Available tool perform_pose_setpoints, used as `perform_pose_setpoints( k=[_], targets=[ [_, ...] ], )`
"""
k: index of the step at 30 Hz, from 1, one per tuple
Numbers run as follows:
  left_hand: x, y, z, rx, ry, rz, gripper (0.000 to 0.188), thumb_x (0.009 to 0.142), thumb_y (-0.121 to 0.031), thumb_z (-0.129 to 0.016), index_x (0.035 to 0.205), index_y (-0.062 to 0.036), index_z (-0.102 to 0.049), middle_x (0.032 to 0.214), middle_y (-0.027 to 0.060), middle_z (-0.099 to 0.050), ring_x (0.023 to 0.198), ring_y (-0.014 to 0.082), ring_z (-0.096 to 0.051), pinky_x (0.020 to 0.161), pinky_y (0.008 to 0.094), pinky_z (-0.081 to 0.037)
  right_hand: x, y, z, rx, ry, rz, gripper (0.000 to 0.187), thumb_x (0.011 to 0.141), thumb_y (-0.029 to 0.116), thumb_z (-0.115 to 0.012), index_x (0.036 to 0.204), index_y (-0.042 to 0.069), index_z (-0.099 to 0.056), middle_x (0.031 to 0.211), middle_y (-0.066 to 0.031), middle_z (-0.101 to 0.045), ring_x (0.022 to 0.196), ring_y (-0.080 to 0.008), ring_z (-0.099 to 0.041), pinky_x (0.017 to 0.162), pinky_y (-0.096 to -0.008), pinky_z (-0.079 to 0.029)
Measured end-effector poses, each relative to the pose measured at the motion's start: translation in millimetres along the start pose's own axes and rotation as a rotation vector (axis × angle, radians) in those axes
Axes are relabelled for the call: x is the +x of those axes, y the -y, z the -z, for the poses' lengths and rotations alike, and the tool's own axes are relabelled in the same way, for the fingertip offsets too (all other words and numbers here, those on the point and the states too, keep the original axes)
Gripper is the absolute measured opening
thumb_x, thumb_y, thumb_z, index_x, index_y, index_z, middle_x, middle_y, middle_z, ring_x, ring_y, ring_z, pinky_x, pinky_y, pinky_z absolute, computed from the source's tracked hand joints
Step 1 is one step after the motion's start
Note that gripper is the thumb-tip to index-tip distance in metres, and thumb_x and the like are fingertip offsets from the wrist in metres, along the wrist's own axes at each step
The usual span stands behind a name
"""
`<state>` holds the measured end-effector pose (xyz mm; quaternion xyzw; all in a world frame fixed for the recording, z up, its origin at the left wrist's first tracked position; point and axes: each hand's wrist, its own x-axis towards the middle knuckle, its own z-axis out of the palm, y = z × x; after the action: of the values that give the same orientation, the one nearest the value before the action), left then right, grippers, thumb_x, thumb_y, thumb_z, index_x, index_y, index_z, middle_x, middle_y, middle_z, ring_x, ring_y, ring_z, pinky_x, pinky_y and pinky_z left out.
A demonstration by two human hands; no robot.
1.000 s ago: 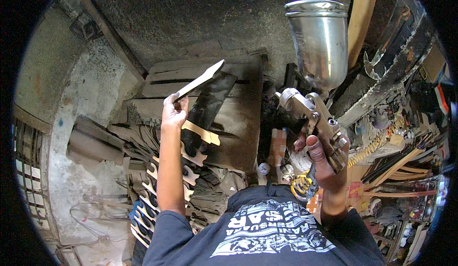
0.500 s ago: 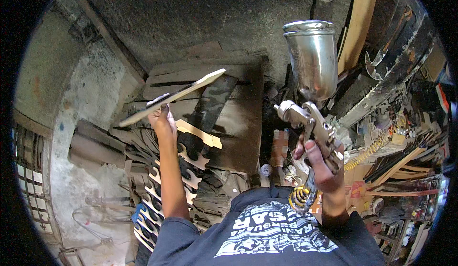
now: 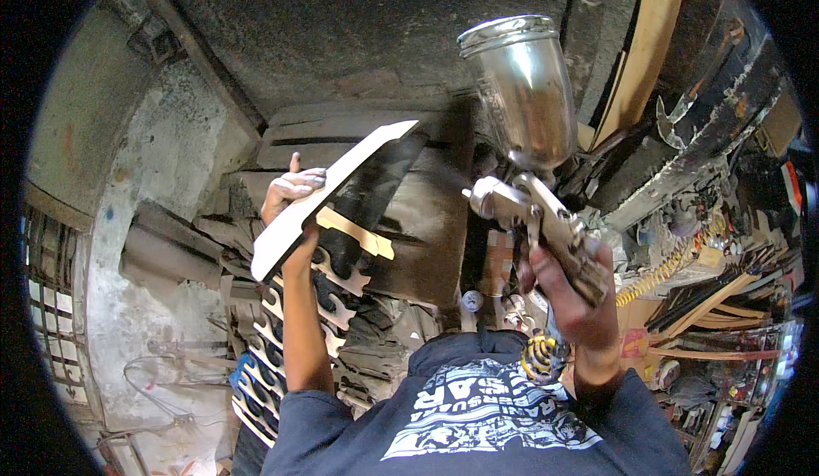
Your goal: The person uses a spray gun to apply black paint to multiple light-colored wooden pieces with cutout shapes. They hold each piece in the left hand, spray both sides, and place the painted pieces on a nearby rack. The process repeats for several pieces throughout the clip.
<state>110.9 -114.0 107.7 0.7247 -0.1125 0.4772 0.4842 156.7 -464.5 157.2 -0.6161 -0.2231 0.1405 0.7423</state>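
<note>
My left hand (image 3: 288,196) grips a long, flat wooden piece (image 3: 341,173) with a pale face and a darkened edge, held up on a slant. Its fingers lie over the left edge, and part of the grip is hidden behind the wood. Closed around the handle of a metal spray gun (image 3: 559,229) is my right hand (image 3: 570,293). A shiny metal cup (image 3: 525,92) stands on top of the gun. The nozzle points left toward the wooden piece, apart from it, with a faint haze in front.
Behind my left forearm lie a pale wooden cutout (image 3: 363,235) and several hook-shaped wooden pieces (image 3: 273,352). Dark-stained boards (image 3: 418,258) stand ahead. On the right are a yellow coiled hose (image 3: 661,275), wooden strips (image 3: 725,293) and a cluttered ledge.
My left hand has turned the wooden piece so its broad pale face shows. The spray gun has moved left, its cup tilting left, and a faint haze has appeared at the nozzle.
</note>
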Motion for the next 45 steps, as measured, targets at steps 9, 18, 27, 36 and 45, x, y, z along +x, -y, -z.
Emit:
perform_pose_setpoints(
  k=[9,18,27,36,45],
  targets=[
    [-75.3,-36.9,67.3,-0.326,-0.533,0.169,0.024,0.075,-0.009,-0.076,0.088,-0.0073,-0.056,0.095,0.0089,-0.063,0.096,0.0263,-0.061,0.108,0.0539,-0.033,38.8,-26.5,24.2,-0.106,-0.126,-0.142,0.023,0.095,0.020,-0.054,0.102,-0.001,-0.062,0.083,-0.0061,-0.066,0.079,-0.0157,-0.063,0.077,-0.0285,-0.050],
    [-382.6,-180.9,233.8,-0.226,-2.101,0.565,0.009,0.084,-0.009,-0.065,0.089,-0.0045,-0.059,0.079,0.0060,-0.063,0.066,0.0182,-0.061,0.059,0.0271,-0.055,17.4,-156.1,50.7,0.447,0.338,-0.546,0.045,0.096,0.035,-0.048,0.127,0.002,-0.044,0.104,-0.0122,-0.057,0.089,-0.0275,-0.058,0.086,-0.0475,-0.047],
    [-589.8,-364.6,353.5,0.426,-2.472,0.292,0.018,0.081,-0.007,-0.068,0.097,-0.0048,-0.059,0.094,0.0064,-0.063,0.089,0.0204,-0.062,0.079,0.0360,-0.053,-45.1,-135.6,-67.5,-0.117,0.272,-0.221,0.049,0.093,0.035,-0.052,0.127,0.001,-0.043,0.105,-0.0149,-0.056,0.087,-0.0280,-0.057,0.080,-0.0454,-0.050],
    [-647.5,-369.4,584.4,0.461,-1.188,1.393,0.021,0.080,-0.017,-0.072,0.095,-0.0036,-0.066,0.087,0.0040,-0.066,0.076,0.0145,-0.063,0.071,0.0295,-0.052,-160.7,-114.4,-178.1,-0.258,-0.110,-0.416,0.049,0.096,0.032,-0.047,0.129,-0.003,-0.049,0.116,-0.0144,-0.056,0.101,-0.0214,-0.056,0.089,-0.0344,-0.046],
    [-713.3,-251.3,625.8,0.780,-0.932,1.644,0.035,0.074,-0.023,-0.076,0.100,-0.0015,-0.069,0.072,0.0108,-0.067,0.060,0.0174,-0.062,0.055,0.0315,-0.048,-209.9,-92.9,-209.6,-0.602,-0.077,-0.348,0.047,0.096,0.017,-0.038,0.141,0.005,-0.039,0.136,-0.0158,-0.044,0.115,-0.0258,-0.050,0.099,-0.0396,-0.042]
  ],
)
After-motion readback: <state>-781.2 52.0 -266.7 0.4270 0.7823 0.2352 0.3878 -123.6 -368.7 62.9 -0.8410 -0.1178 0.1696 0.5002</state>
